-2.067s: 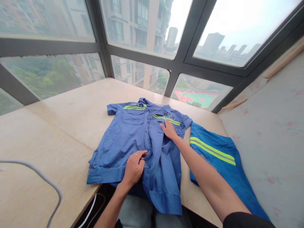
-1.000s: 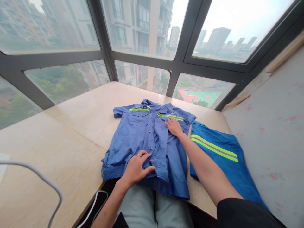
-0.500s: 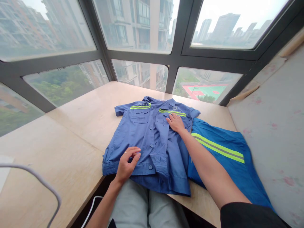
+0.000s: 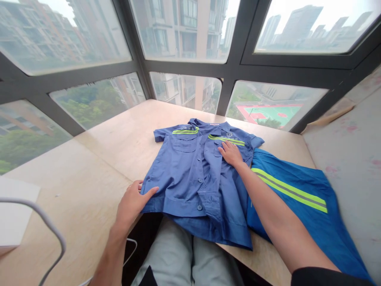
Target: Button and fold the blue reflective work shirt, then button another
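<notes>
A blue short-sleeved work shirt (image 4: pixel 184 174) with yellow-green reflective stripes lies spread on the pale tabletop, its front up and its lower hem hanging over the near edge. My left hand (image 4: pixel 132 202) is at the shirt's lower left side. Its thumb stretches over the cloth, apart from the fingers, which curl at the side edge; their tips are partly hidden. Flat on the chest pocket on the right rests my right hand (image 4: pixel 231 153), fingers extended just below the stripe.
A brighter blue folded garment (image 4: pixel 285 174) with a reflective stripe lies right of the shirt, by the papered wall (image 4: pixel 351 159). At the left are a white box-like object (image 4: pixel 18 210) and a grey cable (image 4: pixel 50 226). Windows border the table (image 4: pixel 98 159) at the back.
My left hand has moved left from above the shirt's lower front to its side edge, the thumb spreading. My right hand stays on the pocket. The view has shifted slightly left.
</notes>
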{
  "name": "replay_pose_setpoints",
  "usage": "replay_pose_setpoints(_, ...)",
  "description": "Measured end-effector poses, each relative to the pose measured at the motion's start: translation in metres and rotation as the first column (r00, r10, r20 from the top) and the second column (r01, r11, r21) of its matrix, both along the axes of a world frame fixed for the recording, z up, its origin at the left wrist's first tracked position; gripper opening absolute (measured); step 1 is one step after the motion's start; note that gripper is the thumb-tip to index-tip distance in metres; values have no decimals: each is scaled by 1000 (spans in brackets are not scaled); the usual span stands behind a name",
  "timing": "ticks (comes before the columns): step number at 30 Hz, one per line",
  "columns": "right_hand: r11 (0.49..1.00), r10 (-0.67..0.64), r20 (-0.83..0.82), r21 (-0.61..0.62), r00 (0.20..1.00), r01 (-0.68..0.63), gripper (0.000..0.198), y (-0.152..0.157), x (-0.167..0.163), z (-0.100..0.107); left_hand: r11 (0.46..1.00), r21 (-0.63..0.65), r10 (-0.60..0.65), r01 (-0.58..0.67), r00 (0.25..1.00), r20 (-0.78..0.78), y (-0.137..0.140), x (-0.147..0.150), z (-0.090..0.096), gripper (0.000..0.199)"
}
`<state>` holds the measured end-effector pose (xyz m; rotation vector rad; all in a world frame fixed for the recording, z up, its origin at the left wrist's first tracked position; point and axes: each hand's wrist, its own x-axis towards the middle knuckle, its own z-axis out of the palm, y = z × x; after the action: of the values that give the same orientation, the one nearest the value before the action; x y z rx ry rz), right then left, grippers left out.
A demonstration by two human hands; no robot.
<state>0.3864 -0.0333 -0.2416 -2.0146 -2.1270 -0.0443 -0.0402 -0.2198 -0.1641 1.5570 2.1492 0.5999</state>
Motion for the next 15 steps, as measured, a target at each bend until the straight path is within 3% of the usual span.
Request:
replay_pose_setpoints(2,1000,0,7,6,1000,0,61,1,1,-2,999,-33,-20,26,982,185,-11,-7,2,79)
replay_pose_setpoints(4,1000,1,18,8,1000,-1,62,2,3,-4,994,0,-109,113,956,273,-21,-16,0,86)
replay_pose_setpoints(8,1000,2,35,15,999,-3,61,3,4,-5,949,103,-312,299,939,148,-35,-32,-12,81)
replay_pose_setpoints(11,1000,-7,42,15,999,6,61,1,3,-3,939,164,-310,302,951,21,-38,-33,-21,74)
replay_pose_setpoints(15,1000,-14,43,7,999,14,61,0,3,-1,954,222,-238,202,960,151,-40,-20,-20,56)
